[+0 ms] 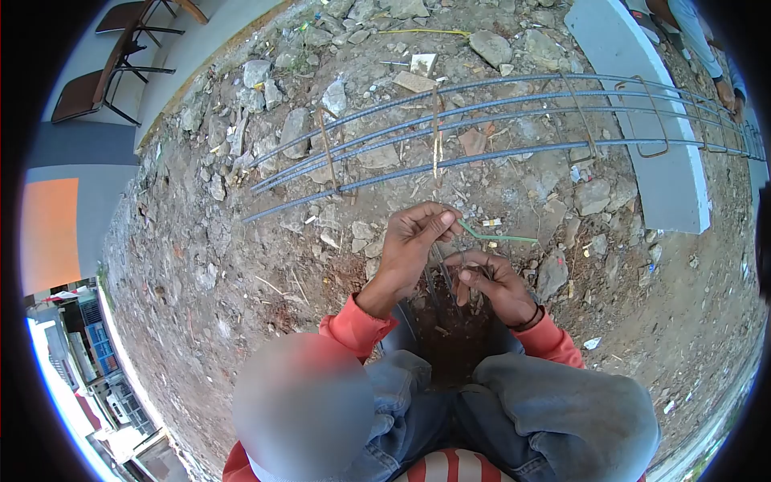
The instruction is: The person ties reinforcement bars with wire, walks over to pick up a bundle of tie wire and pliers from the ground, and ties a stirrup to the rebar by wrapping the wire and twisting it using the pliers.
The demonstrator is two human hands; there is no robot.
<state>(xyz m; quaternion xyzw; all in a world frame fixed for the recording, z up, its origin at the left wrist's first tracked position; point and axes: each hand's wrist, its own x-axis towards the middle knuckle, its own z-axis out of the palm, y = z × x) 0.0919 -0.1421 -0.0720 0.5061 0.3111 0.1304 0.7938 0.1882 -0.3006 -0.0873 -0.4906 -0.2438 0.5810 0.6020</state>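
My left hand [416, 241] is closed, its thumb and fingers pinching one end of a thin green strip [502, 238] that sticks out to the right. Lower and to the right, my right hand [491, 283] has its fingers curled around thin dark wires [440, 269], which hang down between my knees. Beyond both hands lies a cage of long steel bars [377, 178] with bent square ties [436, 136] around them.
Rubble and stones [490, 48] cover the dirt around the bars. A pale slab [658, 177] lies under their right part. Another person's hands [732, 96] are at the far right end. Brown chairs [84, 95] stand at upper left.
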